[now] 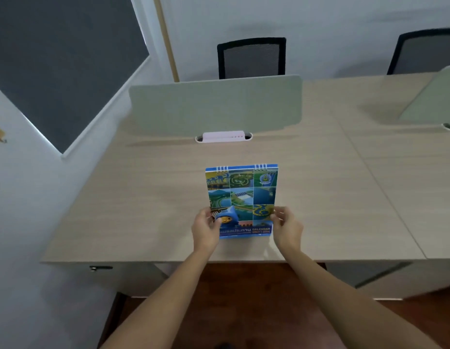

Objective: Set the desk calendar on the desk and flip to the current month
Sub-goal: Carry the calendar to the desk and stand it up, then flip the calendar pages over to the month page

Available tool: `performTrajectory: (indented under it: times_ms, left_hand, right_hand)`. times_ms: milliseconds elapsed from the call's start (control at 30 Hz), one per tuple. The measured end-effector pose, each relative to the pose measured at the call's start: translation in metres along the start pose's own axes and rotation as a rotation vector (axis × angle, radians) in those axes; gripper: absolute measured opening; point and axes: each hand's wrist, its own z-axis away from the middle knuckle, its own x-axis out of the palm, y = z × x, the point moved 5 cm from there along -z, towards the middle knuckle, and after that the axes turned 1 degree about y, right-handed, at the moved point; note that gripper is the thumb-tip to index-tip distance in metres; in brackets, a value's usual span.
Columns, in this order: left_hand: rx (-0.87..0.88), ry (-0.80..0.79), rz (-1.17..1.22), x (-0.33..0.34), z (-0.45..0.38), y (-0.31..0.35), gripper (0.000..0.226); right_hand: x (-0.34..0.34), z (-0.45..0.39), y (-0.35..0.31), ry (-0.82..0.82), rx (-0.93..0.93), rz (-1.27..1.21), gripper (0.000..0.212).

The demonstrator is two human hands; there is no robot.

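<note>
Blue-edged and spiral-bound along its top, the desk calendar (241, 200) stands upright near the front edge of the pale wood-grain desk (148, 197), its cover of nine small landscape photographs facing the person. The left hand (206, 229) pinches the lower left edge of the calendar, thumb on the cover and fingers behind; the right hand (286, 229) pinches the lower right edge in the same way. The base appears to touch the desk surface, though whether it already stands unaided cannot be told.

Step in hand, as judged: setting the calendar down and steadying it; the cover is not yet turned. The next move calls for spreading the stand so it holds on its own, then freeing one hand to lift the cover at its bottom edge and carry sheets over the wire rings (260, 167) to the back, while the other hand keeps the base from sliding.

Surroundings: a grey-green partition screen (216, 107) rises at the far edge of the desk, with a pale cable slot (223, 136) at its foot, well apart from the calendar. Two black mesh chairs (251, 59) stand beyond. Nothing lies between the hands and the calendar; the desk around it offers no obstacle to flipping.
</note>
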Motion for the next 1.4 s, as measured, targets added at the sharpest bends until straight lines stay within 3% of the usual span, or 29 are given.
performTrajectory:
  times_ms: [200,367,667,867,967,1067,1133,1200,1333,1400]
  left_hand:
    - [-0.016,-0.097,0.079,-0.006,0.018,0.006,0.051]
    - [-0.048,-0.143,0.072,-0.011,0.019,0.009,0.055]
    - [-0.073,-0.155,0.051,-0.016,0.026,0.008,0.05]
    - [-0.136,-0.128,-0.079,-0.029,0.034,0.023,0.033]
    - [-0.118,-0.172,0.003,-0.046,0.042,0.05,0.035]
    - [-0.105,-0.214,0.375,-0.061,0.029,0.091,0.043]
    - [-0.069,-0.22,0.495,-0.067,0.007,0.116,0.048]
    - [0.007,-0.268,0.463,-0.064,-0.014,0.138,0.055]
    - [-0.019,-0.212,0.494,-0.052,-0.043,0.15,0.023]
    - [-0.017,-0.157,0.464,-0.048,-0.06,0.143,0.029]
  right_hand:
    - [0.007,0.015,-0.014,-0.008,0.054,-0.055,0.04]
    - [0.001,0.007,-0.021,-0.01,0.069,0.018,0.033]
    - [-0.007,0.012,-0.025,-0.002,-0.021,0.19,0.03]
    - [-0.026,0.018,-0.042,0.045,-0.117,0.259,0.034]
    - [-0.046,0.015,-0.057,-0.019,-0.057,0.091,0.045]
    - [-0.06,0.003,-0.087,-0.2,0.088,-0.348,0.063]
    - [-0.068,-0.011,-0.114,-0.244,0.026,-0.475,0.058]
    - [-0.069,-0.022,-0.14,-0.297,-0.077,-0.48,0.04]
    - [-0.058,-0.046,-0.164,-0.23,-0.203,-0.301,0.017]
    - [-0.055,-0.053,-0.17,-0.186,-0.217,-0.256,0.02]
